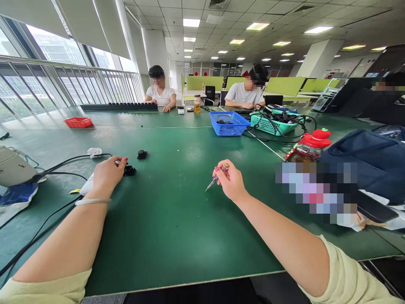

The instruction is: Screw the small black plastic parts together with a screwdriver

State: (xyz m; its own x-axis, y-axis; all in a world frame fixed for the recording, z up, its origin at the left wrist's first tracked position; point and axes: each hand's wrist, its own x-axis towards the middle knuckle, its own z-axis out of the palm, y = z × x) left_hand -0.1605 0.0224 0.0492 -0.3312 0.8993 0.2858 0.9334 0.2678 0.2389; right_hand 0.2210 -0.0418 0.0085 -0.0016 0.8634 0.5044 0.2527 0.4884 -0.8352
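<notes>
My right hand (232, 180) grips a small screwdriver (212, 183) with a clear handle, its metal tip slanting down to the left over the green table (177, 236). On the left, my left hand (109, 174) has its thumb and fingers pinched together; what they hold, if anything, I cannot make out. Just beyond those fingertips lies a small black part (129, 170), partly covered by the hand. A second black part (142, 154) sits a little farther back, apart from both hands. Something white (88, 185) shows beneath my left wrist.
Black cables (60, 173) run along the left side. Farther back stand a red tray (78, 122), a blue basket (229, 123) and a green basket (275, 123) heaped with cables. A red-lidded jar (308, 145) and a dark blue bag (363, 162) occupy the right. Two people sit opposite.
</notes>
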